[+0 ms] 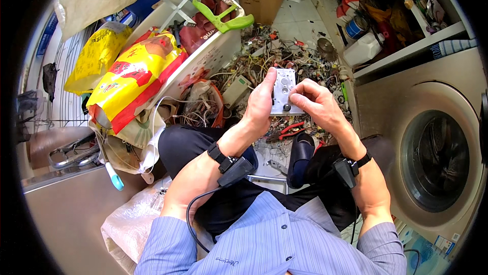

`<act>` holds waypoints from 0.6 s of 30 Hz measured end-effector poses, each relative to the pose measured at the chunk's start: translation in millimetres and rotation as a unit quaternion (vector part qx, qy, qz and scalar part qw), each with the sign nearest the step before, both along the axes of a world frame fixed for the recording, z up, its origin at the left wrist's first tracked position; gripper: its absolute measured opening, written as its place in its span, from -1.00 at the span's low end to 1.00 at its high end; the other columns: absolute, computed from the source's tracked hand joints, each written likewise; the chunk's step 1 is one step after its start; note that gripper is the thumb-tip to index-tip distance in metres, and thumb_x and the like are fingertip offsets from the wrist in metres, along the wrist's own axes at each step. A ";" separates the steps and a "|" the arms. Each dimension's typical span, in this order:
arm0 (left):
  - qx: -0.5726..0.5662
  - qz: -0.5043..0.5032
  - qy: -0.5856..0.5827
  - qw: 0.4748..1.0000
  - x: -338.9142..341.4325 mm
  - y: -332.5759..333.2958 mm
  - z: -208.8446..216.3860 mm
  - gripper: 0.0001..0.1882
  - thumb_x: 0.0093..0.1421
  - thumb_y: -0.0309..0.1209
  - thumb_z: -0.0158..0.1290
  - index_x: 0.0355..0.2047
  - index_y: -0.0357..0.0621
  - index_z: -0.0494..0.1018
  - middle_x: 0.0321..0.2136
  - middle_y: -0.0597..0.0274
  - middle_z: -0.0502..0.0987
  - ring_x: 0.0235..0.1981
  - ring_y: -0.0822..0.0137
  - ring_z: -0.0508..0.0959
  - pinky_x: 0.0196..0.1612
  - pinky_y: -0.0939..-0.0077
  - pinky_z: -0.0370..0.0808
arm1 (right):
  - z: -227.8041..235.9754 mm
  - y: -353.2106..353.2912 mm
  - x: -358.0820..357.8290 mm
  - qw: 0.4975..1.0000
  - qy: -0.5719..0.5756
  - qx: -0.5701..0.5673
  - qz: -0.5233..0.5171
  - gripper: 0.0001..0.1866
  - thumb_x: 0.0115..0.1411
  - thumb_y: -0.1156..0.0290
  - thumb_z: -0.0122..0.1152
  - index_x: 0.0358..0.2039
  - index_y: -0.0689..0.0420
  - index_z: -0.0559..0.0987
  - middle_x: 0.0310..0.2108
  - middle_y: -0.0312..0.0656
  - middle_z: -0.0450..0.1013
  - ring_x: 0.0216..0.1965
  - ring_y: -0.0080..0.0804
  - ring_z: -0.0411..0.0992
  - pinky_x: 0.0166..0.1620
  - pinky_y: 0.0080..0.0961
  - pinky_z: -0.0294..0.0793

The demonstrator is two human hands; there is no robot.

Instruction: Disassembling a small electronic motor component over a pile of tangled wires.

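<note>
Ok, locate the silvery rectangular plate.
In the head view, the silvery rectangular plate is above and right of centre, its left edge in the left hand, the right hand at its right side.

And here a flat, silvery-white rectangular plate (283, 93) is held up, its broad face turned to the camera, its long sides standing nearly upright in view! Round discs are lined up down its middle, and a dark round knob (286, 107) is set close to the lower edge. The left side is gripped by the left hand (260, 101); the right edge is partly covered by the right hand (320, 104).
</note>
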State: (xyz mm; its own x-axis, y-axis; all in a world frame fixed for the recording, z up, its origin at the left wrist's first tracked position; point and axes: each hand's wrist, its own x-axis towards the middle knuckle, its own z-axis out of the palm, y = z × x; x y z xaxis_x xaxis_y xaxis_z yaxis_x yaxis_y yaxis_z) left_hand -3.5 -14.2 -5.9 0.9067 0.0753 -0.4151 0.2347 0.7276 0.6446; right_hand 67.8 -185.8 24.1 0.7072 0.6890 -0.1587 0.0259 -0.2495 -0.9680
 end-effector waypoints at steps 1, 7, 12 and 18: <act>-0.001 -0.002 -0.006 1.000 0.5 0.3 -0.9 -0.47 0.49 0.07 -0.18 0.00 -0.10 0.53 -0.15 0.23 0.66 -0.20 0.33 0.66 -0.05 0.39 0.60 | 1.6 -1.5 -0.7 1.000 0.000 0.000 0.000 -0.78 0.22 0.32 0.40 -0.26 0.20 0.62 -0.36 -0.36 0.43 -0.31 -0.62 0.38 -0.22 -0.57 0.41; 0.039 0.030 -0.027 0.998 0.2 1.5 13.8 -0.50 0.50 0.03 -0.18 -0.02 -0.13 0.51 -0.20 0.27 0.63 -0.24 0.41 0.63 -0.12 0.46 0.58 | 9.1 4.5 -5.1 0.993 0.054 0.087 -0.060 -0.78 0.39 0.34 0.22 -0.10 0.23 0.56 -0.29 -0.38 0.50 -0.28 -0.65 0.42 -0.18 -0.63 0.44; 0.170 0.104 -0.121 0.972 0.3 4.9 32.6 -0.58 0.51 -0.06 -0.12 -0.04 -0.19 0.48 -0.26 0.31 0.59 -0.30 0.53 0.54 -0.17 0.60 0.50 | 2.6 8.8 -9.0 0.983 0.059 0.116 -0.125 -0.71 0.47 0.22 0.09 -0.14 0.21 0.57 -0.35 -0.33 0.50 -0.32 -0.60 0.47 -0.28 -0.62 0.51; 0.155 0.113 -0.148 0.970 1.2 13.3 39.7 -0.59 0.50 -0.08 -0.09 -0.06 -0.23 0.47 -0.27 0.32 0.59 -0.30 0.54 0.51 -0.18 0.59 0.48 | -4.5 12.9 -23.3 0.898 0.399 0.168 -0.083 -0.40 0.46 -0.11 -0.03 -0.05 0.29 0.51 -0.36 -0.12 0.53 -0.43 -0.34 0.57 -0.42 -0.45 0.63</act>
